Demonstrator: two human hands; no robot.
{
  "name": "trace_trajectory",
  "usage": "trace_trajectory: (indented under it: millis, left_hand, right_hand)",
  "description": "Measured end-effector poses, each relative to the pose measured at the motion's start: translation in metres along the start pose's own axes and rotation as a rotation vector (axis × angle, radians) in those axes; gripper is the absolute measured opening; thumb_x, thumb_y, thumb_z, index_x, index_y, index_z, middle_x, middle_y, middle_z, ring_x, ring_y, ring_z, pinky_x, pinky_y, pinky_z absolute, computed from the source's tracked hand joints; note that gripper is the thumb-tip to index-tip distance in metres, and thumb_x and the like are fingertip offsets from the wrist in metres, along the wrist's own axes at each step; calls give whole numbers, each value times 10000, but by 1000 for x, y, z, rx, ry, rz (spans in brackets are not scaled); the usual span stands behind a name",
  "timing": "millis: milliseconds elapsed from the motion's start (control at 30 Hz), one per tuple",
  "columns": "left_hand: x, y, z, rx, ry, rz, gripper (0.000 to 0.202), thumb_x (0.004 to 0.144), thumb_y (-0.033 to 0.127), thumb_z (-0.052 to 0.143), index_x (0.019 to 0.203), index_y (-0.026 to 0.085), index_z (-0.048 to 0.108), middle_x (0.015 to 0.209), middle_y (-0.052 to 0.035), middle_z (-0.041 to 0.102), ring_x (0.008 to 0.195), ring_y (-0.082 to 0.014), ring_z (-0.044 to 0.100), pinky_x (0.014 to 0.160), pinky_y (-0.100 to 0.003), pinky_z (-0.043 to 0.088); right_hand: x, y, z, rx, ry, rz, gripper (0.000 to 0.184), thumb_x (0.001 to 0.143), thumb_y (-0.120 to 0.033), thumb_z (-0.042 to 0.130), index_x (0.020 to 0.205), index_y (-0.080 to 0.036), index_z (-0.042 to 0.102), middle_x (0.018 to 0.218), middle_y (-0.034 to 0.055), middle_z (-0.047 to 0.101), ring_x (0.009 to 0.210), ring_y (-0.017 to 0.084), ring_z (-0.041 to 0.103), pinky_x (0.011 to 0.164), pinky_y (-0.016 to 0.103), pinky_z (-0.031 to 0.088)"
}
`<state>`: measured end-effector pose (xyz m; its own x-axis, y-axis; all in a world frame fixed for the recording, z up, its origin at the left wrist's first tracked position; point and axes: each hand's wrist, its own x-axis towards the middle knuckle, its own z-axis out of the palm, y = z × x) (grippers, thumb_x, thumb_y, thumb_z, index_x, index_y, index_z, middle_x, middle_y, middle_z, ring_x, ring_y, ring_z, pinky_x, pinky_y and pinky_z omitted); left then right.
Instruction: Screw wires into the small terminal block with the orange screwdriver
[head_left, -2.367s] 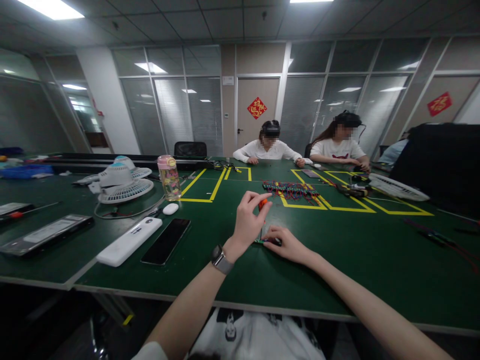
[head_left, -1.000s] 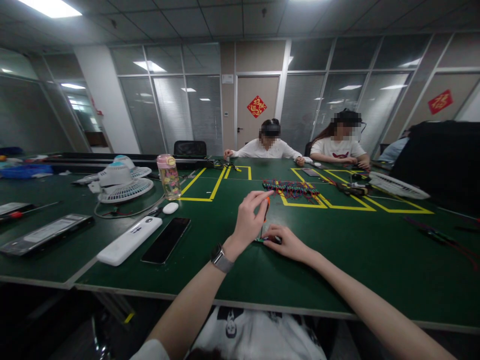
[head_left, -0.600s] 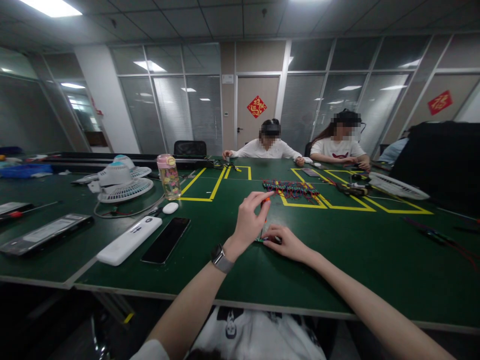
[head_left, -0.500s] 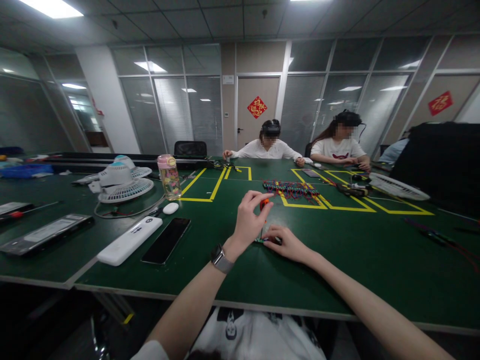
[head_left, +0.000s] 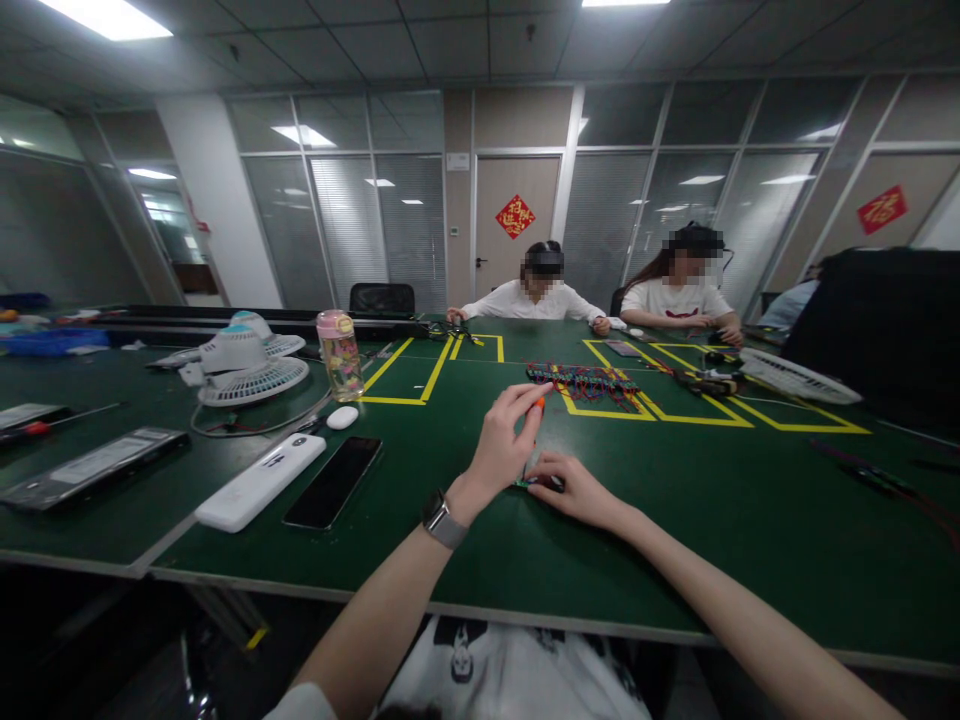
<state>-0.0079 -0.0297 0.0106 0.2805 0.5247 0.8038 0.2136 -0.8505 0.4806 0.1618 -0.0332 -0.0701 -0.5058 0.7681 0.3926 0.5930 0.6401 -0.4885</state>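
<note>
My left hand (head_left: 501, 438), with a watch on its wrist, is closed around a screwdriver (head_left: 541, 402) whose orange handle shows between the fingers. The screwdriver stands roughly upright, and its thin shaft runs down to a small green circuit board (head_left: 520, 485) on the table. My right hand (head_left: 571, 488) rests low beside it, fingers pinched on the board's right edge. Most of the board is hidden by the hands. Just beyond them lies a row of small boards with red and dark wires (head_left: 581, 382).
Left of my hands lie a black phone (head_left: 334, 483), a white power bank (head_left: 261, 482) and a small white case (head_left: 342, 418). A bottle (head_left: 340, 355) and white fans (head_left: 251, 365) stand farther off. Two people sit across the green table (head_left: 420, 540), which bears yellow tape (head_left: 390, 401).
My left hand has turned slightly around the screwdriver, its fingers now stretched a little farther right, and less of the handle shows. The right hand stays at the board.
</note>
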Motion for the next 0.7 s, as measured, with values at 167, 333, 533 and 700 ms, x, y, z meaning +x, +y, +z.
trace_trajectory:
  millis: [167,333,533,700]
  left_hand:
    - [-1,-1,1,71,71,-35,237,849,232,614,1080,230,668,948,-37,549,893,-160,563,841,-299,476]
    - [-1,1,0,6,44,-10,283,931,200,454,1152,228,628,1096,-61,570,1037,-167,558,927,-307,450]
    - [0,2,0,23,78,-25,225,890,195,538,1089,204,643,988,-48,634,940,-170,591,863,-305,467]
    - [-1,2,-1,19,63,-36,245,914,204,498,1107,218,647,1056,-57,589,1002,-165,564,901,-299,448]
  right_hand:
    - [0,0,0,-3,-1,4,165,859,-258,587,933,-179,711,809,41,600,682,145,561,635,254,429]
    - [0,1,0,-5,-3,1,164,860,-255,586,925,-174,712,795,41,595,690,147,562,632,250,429]
    - [0,3,1,4,-4,3,172,861,-268,586,937,-178,711,802,40,597,685,146,564,630,252,431]
    - [0,4,1,-6,0,-6,173,861,-273,588,939,-181,712,792,39,597,692,149,562,640,256,431]
